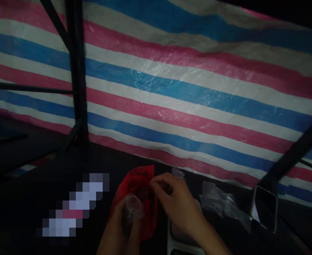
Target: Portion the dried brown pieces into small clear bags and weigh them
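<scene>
A red plastic bag point(121, 186) stands with its mouth open on the dark table, with dark contents that I cannot make out. My left hand point(118, 219) is in front of the bag, its thumb and fingers closed around a clear plastic piece point(134, 205), perhaps a small bag or wrapper. At the bag's right rim, my right hand point(178, 202) has thumb and forefinger pinched together. Whether those fingertips grip the red plastic or something small is too dim to tell.
Crumpled clear plastic bags point(216, 198) lie right of my right hand. A phone-like device point(264, 209) leans by a dark post. Under my right forearm is a pale-rimmed tray point(185, 247). A blurred-out pale strip point(73, 205) lies left. Striped sheeting point(185, 95) hangs behind.
</scene>
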`<state>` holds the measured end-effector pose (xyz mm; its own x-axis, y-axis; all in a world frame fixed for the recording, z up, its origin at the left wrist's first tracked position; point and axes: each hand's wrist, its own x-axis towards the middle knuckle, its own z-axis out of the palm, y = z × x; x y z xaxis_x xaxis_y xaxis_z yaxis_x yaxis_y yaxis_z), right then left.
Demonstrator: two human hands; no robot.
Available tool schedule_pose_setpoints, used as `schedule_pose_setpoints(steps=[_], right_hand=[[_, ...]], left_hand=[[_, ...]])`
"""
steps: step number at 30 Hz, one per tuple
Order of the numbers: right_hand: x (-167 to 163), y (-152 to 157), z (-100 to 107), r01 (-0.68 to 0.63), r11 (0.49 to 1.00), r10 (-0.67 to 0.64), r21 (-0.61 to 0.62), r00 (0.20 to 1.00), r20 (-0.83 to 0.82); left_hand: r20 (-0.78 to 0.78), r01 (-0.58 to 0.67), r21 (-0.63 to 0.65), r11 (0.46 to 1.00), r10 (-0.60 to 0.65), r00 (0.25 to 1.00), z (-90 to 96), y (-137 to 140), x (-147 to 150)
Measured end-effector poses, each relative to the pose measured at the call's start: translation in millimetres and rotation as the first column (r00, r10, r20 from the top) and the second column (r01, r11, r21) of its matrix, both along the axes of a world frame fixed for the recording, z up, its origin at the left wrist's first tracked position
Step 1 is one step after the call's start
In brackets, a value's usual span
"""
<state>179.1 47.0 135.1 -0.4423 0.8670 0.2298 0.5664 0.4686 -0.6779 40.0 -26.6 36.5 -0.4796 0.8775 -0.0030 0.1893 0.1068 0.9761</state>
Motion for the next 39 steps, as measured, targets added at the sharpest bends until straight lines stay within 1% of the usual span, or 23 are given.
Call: schedule_pose_setpoints(steps=[1, 3, 4, 6, 8, 11, 13, 15, 19, 24, 27, 31, 33, 39], right_hand=[[-4.9, 10.5, -10.0, 0.034, 0.999, -0.037, 0.025, 0.990, 0.136], [-14.6, 26.7, -32.2, 0.048, 0.999, -0.051, 0.015, 0.967, 0.251], [-19.5, 31.5, -42.4, 0.056, 0.998, -0.057, 0.013, 0.956, 0.287], [-28.7, 35.3, -57.2, 0.067, 0.998, -0.070, 0.020, 0.947, 0.312], [-36.5, 35.0, -63.1, 0.056, 0.998, -0.064, 0.034, 0.943, 0.325], [-45.3, 35.2, -60.8, 0.009, 0.999, -0.023, 0.046, 0.944, 0.330], [-49.9, 37.4, -58.6, -0.003, 0.999, -0.012, 0.046, 0.946, 0.323], [-53.7, 40.4, -59.2, 0.000, 0.999, -0.011, 0.035, 0.957, 0.291], [-56.8, 45.5, -66.4, 0.011, 1.000, -0.010, -0.006, 0.986, 0.168], [-49.2, 48.0, -71.0, -0.010, 0.997, 0.014, -0.076, 0.999, 0.051], [-44.8, 47.3, -70.4, 0.002, 0.998, 0.003, -0.068, 0.998, 0.068], [-48.8, 45.4, -70.0, 0.009, 1.000, -0.009, 0.000, 0.990, 0.140], [-53.1, 45.2, -70.0, 0.005, 1.000, -0.007, 0.015, 0.989, 0.151], [-53.0, 45.5, -70.2, 0.038, 0.999, -0.037, -0.013, 0.994, 0.100]], left_hand=[[-0.019, -0.043, -0.037, 0.998, 0.042, 0.999, 4.5, 0.6, -11.9], [-0.078, -0.099, -0.042, 0.994, 0.096, 0.992, 8.3, 6.2, -30.6], [-0.103, -0.115, -0.023, 0.993, 0.112, 0.988, 8.4, 11.4, -37.3], [-0.129, -0.106, 0.024, 0.994, 0.109, 0.986, 8.0, 26.1, -47.2], [-0.101, -0.047, 0.022, 0.999, 0.049, 0.994, 9.8, 43.8, -54.1], [0.011, 0.060, -0.015, 0.998, -0.060, 0.998, 16.0, 67.1, -61.8], [0.074, 0.098, -0.013, 0.995, -0.097, 0.993, 19.1, 76.0, -64.8], [0.117, 0.113, 0.002, 0.994, -0.112, 0.987, 19.1, 79.3, -66.5], [0.162, 0.102, 0.029, 0.994, -0.106, 0.981, 13.0, 76.2, -70.1], [0.126, 0.048, 0.096, 0.994, -0.060, 0.990, 10.8, 67.1, -74.6], [0.129, 0.064, 0.112, 0.992, -0.078, 0.989, 9.9, 66.7, -74.2], [0.189, 0.075, 0.104, 0.992, -0.094, 0.978, 6.5, 74.0, -71.9], [0.228, 0.069, 0.110, 0.992, -0.093, 0.969, 6.3, 76.1, -71.1], [0.376, 0.122, 0.123, 0.985, -0.160, 0.912, 7.4, 73.4, -71.7]])
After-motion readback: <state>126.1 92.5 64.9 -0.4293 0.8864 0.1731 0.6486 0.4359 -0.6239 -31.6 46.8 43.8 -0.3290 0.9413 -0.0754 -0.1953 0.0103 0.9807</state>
